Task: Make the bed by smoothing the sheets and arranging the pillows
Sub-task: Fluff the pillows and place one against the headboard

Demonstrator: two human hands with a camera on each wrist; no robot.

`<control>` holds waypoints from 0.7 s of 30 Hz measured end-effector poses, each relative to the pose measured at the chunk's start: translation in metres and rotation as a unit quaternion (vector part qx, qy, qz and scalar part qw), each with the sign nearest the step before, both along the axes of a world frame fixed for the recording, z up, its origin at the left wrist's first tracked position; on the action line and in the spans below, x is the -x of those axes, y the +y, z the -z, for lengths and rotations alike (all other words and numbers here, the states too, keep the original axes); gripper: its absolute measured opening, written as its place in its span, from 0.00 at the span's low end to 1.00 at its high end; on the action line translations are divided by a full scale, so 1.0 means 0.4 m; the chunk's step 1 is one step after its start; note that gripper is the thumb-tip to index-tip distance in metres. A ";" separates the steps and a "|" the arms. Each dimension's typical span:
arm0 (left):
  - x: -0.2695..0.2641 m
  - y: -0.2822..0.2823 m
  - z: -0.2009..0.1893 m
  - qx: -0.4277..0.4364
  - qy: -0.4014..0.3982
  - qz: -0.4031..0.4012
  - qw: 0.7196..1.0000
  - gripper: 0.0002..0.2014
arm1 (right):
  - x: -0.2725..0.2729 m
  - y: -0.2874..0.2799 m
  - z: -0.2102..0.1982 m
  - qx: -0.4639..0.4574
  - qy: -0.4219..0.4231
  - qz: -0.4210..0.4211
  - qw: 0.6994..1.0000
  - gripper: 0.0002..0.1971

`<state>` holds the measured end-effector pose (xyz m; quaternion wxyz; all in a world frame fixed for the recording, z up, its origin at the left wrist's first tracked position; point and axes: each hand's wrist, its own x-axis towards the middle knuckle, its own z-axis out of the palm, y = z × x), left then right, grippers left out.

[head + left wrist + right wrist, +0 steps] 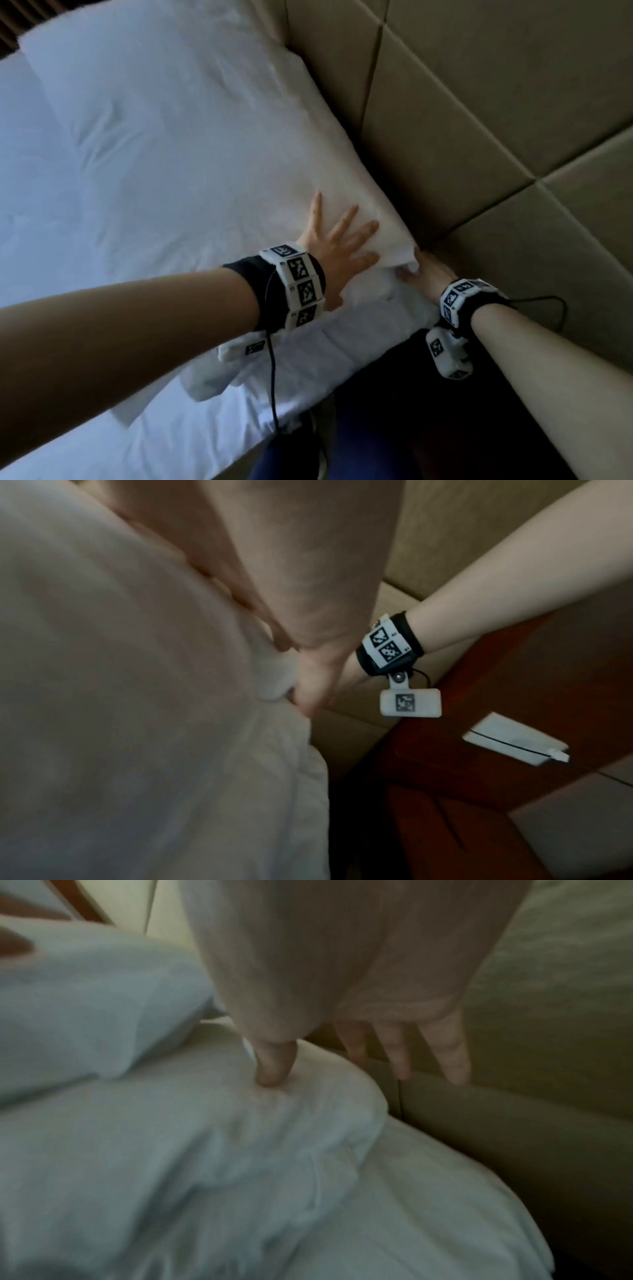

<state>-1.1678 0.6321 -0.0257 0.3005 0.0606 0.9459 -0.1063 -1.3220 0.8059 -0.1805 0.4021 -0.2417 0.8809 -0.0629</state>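
A large white pillow (171, 137) lies on the bed against the beige padded headboard (479, 102). My left hand (339, 246) rests flat on the pillow's near right part, fingers spread and straight. My right hand (424, 270) holds the pillow's near corner beside the headboard. In the right wrist view the thumb (274, 1066) presses into the pillow (240, 1150) and the fingers (452, 1053) reach straight down between it and the headboard (548, 1069). The left wrist view shows the right hand (315, 685) gripping that corner of the pillow (120, 696). White sheet (154, 428) covers the mattress below.
A reddish-brown wooden nightstand (514, 791) stands beside the bed, with a flat white object and a black cable (510, 742) on it. A dark gap (394, 394) runs between the mattress edge and the headboard. More white bedding (13, 102) lies at the far left.
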 end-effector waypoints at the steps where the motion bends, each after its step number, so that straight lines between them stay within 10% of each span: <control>1: -0.018 0.032 0.024 0.026 0.009 0.005 1.000 0.48 | -0.025 0.025 0.035 0.011 0.011 -0.001 1.000 0.35; 7: -0.035 0.084 0.137 0.115 0.112 -0.015 0.987 0.47 | -0.096 0.089 0.150 0.166 0.071 0.064 0.981 0.63; 15: 0.003 0.091 0.177 0.132 0.109 0.006 0.985 0.52 | -0.119 0.020 0.179 0.299 0.134 0.266 0.906 0.18; 21: 0.029 0.086 0.122 0.112 0.118 -0.029 0.986 0.53 | -0.037 -0.018 0.031 0.351 0.153 0.387 0.839 0.14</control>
